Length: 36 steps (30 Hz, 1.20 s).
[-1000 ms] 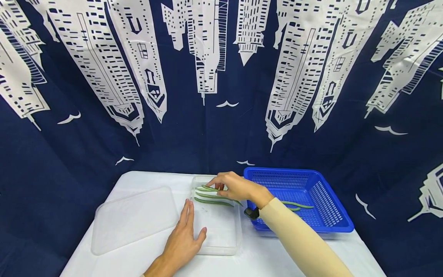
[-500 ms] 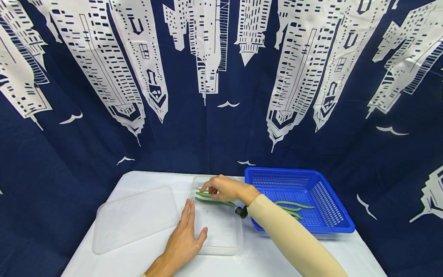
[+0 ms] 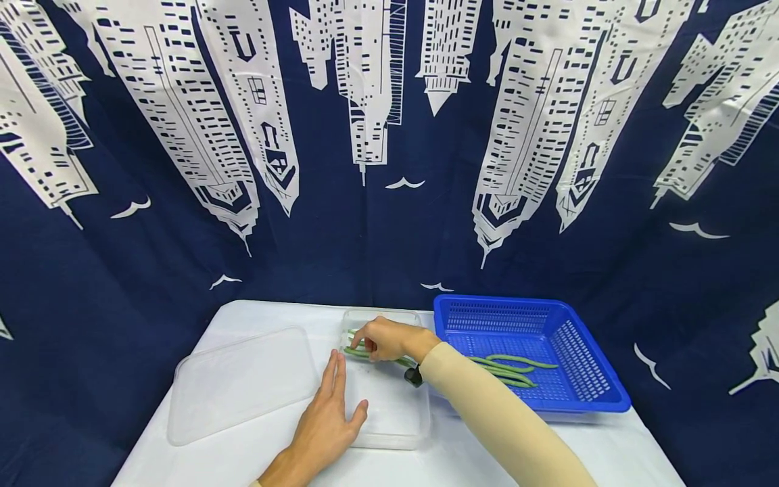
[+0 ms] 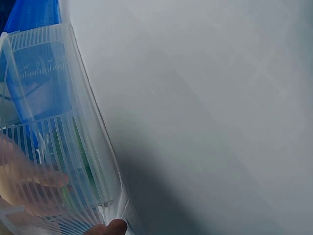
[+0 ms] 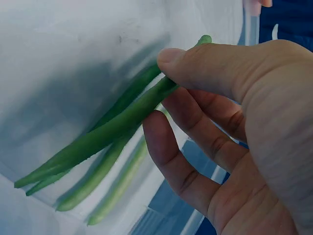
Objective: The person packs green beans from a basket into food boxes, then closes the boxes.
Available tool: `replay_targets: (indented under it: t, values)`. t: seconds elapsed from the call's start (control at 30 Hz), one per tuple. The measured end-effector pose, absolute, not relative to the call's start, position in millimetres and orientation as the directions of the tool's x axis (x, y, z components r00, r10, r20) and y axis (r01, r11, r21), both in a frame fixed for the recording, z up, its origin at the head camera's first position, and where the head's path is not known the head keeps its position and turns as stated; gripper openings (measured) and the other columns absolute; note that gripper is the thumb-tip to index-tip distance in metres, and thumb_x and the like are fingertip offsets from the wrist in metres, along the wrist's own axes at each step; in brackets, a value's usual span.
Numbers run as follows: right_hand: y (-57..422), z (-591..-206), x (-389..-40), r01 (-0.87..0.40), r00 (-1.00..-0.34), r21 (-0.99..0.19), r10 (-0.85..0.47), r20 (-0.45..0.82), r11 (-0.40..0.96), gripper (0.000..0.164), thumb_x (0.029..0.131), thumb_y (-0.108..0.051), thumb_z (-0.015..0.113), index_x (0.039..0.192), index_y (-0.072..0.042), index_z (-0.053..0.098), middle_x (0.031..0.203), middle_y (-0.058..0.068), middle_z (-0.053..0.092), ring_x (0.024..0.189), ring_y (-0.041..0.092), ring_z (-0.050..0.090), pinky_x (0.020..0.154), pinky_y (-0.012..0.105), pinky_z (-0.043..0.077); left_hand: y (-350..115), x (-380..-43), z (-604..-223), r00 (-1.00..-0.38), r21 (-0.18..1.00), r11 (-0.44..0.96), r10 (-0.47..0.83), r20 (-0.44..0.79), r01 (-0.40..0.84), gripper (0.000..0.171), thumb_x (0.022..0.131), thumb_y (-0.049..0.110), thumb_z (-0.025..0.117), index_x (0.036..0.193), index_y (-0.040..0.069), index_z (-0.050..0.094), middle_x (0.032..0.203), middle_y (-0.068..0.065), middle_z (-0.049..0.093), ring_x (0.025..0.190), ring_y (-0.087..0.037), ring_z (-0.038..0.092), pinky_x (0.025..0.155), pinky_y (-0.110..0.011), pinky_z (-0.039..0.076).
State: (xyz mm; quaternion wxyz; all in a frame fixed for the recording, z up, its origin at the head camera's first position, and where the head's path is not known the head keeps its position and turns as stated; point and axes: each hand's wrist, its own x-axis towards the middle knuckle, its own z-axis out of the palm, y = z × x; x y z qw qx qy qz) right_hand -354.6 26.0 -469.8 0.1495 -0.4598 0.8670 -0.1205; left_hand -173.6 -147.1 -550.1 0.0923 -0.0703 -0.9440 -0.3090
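Note:
Several green beans (image 5: 117, 117) lie side by side at the far end of a clear plastic container (image 3: 395, 412). My right hand (image 3: 389, 338) reaches over that end and pinches one bean between thumb and fingers, as the right wrist view shows. In the head view this hand partly covers the beans. Against the container's left side rests my left hand (image 3: 325, 412), its fingers straight and pointing away from me. Its fingertips (image 4: 116, 226) show at the container's edge in the left wrist view.
Right of the container stands a blue perforated basket (image 3: 593, 352) with several more green beans (image 3: 517, 368) in it, partly behind the right sleeve. A translucent lid (image 3: 243, 385) lies flat on the white table (image 3: 255, 312) at left. A dark patterned curtain (image 3: 365, 250) hangs behind.
My right hand has shifted slightly left and nearer to me within the container, onto the nearer beans. More beans in the basket have come out from behind the sleeve. My left hand stays put.

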Motion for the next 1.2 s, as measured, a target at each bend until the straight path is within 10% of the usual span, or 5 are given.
replay_targets:
  t: [1.2]
  values:
    - [42, -479, -349, -0.738, -0.566, -0.372, -0.817, -0.111, 0.563, 0.043, 0.100, -0.001, 0.089, 0.142, -0.011, 0.083, 0.112, 0.008, 0.086, 0.093, 0.007, 0.072, 0.091, 0.022, 0.062, -145, -172, -549, -0.969, 0.564, 0.802, 0.074, 0.236, 0.199, 0.100, 0.109, 0.037, 0.077, 0.184, -0.003, 0.023, 0.194, -0.023, 0.022, 0.154, -0.048, 0.064, 0.112, -0.061, 0.064]
